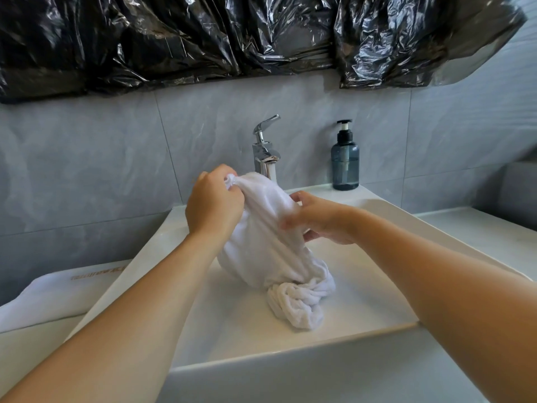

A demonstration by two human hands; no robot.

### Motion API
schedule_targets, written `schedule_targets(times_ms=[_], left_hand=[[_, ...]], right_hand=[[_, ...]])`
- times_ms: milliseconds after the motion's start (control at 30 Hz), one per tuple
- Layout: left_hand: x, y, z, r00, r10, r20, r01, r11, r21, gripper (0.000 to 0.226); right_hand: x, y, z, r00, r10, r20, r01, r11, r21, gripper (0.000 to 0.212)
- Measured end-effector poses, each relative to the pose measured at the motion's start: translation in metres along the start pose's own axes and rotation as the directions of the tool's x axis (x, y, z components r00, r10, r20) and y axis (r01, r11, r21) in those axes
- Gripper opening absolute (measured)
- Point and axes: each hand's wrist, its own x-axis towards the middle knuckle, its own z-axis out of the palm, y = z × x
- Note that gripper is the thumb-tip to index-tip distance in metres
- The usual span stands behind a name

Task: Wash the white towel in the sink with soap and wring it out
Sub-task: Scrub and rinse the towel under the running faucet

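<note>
The white towel (pixel 270 251) hangs bunched over the white sink (pixel 363 289), its lower end twisted and resting on the basin floor. My left hand (pixel 213 205) grips the towel's top end, just in front of the chrome tap (pixel 266 146). My right hand (pixel 322 221) is blurred and lies against the towel's right side, a little lower, with fingers curled onto the cloth. A blue pump soap bottle (pixel 345 159) stands on the sink's back rim, right of the tap. Whether water runs from the tap is unclear.
A second folded white cloth (pixel 49 295) lies on the counter left of the sink. Black plastic sheeting (pixel 232 39) covers the wall above the grey tiles. The counter continues on the right (pixel 479 231).
</note>
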Motion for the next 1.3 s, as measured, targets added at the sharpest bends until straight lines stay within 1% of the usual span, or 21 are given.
schedule_targets(times_ms=[133,233,300,400,500,567,633,700,767,833,867,900,933,1033,1133,1267,1300], left_hand=[[0.005,0.001,-0.005,0.992,-0.041,-0.123,0.030,0.996,-0.088,0.022],[0.005,0.000,-0.004,0.988,-0.035,-0.148,0.020,0.995,-0.100,0.020],[0.004,-0.001,-0.003,0.992,-0.042,-0.122,0.031,0.995,-0.096,0.020],[0.003,0.000,-0.002,0.994,-0.073,-0.076,0.066,0.994,-0.084,0.021],[0.000,0.003,-0.004,0.993,-0.113,-0.037,0.110,0.991,-0.070,0.021],[-0.002,0.004,-0.003,0.993,-0.120,-0.010,0.119,0.991,-0.064,0.022],[-0.004,0.003,-0.002,0.993,-0.114,0.008,0.115,0.992,-0.060,0.022],[-0.004,0.003,-0.002,0.994,-0.109,0.016,0.109,0.992,-0.058,0.023],[-0.005,0.004,-0.001,0.995,-0.098,0.017,0.099,0.993,-0.065,0.024],[-0.006,0.005,-0.002,0.996,-0.091,0.018,0.092,0.993,-0.071,0.024],[-0.006,0.006,-0.002,0.995,-0.093,0.021,0.094,0.993,-0.072,0.025],[-0.007,0.006,-0.002,0.995,-0.095,0.023,0.097,0.992,-0.075,0.025],[-0.007,0.005,-0.002,0.995,-0.097,0.025,0.099,0.992,-0.080,0.025],[-0.007,0.005,-0.001,0.996,-0.087,0.027,0.090,0.991,-0.095,0.024],[-0.007,0.006,0.000,0.998,-0.058,0.037,0.061,0.993,-0.103,0.022],[-0.009,0.008,0.002,0.998,-0.026,0.057,0.034,0.990,-0.140,0.020],[-0.009,0.008,0.003,0.998,-0.025,0.058,0.033,0.988,-0.149,0.020]], right_hand=[[0.003,-0.005,0.002,0.998,-0.056,0.007,0.053,0.972,0.227,0.047],[0.003,-0.006,0.005,0.998,-0.067,-0.007,0.067,0.964,0.258,0.046],[0.003,-0.005,0.006,0.997,-0.075,-0.023,0.078,0.972,0.221,0.039],[0.004,-0.004,0.008,0.994,-0.081,-0.072,0.088,0.991,0.105,0.028],[0.007,-0.003,0.007,0.985,-0.098,-0.143,0.091,0.994,-0.054,0.024],[0.008,-0.002,0.005,0.981,-0.088,-0.173,0.067,0.990,-0.125,0.024],[0.005,-0.004,0.004,0.980,-0.064,-0.189,0.032,0.986,-0.166,0.027],[0.002,-0.006,0.003,0.984,-0.033,-0.174,0.006,0.988,-0.153,0.032],[0.000,-0.005,0.002,0.993,0.019,-0.118,-0.035,0.991,-0.133,0.048],[-0.001,-0.003,0.001,0.998,0.020,-0.068,-0.036,0.967,-0.251,0.072],[-0.002,-0.003,0.002,0.999,0.001,-0.048,-0.016,0.946,-0.324,0.079],[-0.003,-0.003,0.002,0.999,-0.022,-0.035,0.008,0.929,-0.370,0.083],[-0.004,-0.003,0.001,0.999,-0.042,-0.028,0.028,0.923,-0.384,0.082],[-0.002,-0.004,0.000,0.989,-0.118,-0.084,0.073,0.908,-0.412,0.065],[0.001,-0.006,-0.001,0.963,-0.214,-0.163,0.108,0.864,-0.493,0.035],[0.001,-0.009,0.001,0.957,-0.245,-0.157,0.088,0.757,-0.648,0.010],[0.000,-0.009,0.001,0.957,-0.246,-0.153,0.080,0.732,-0.676,0.009]])
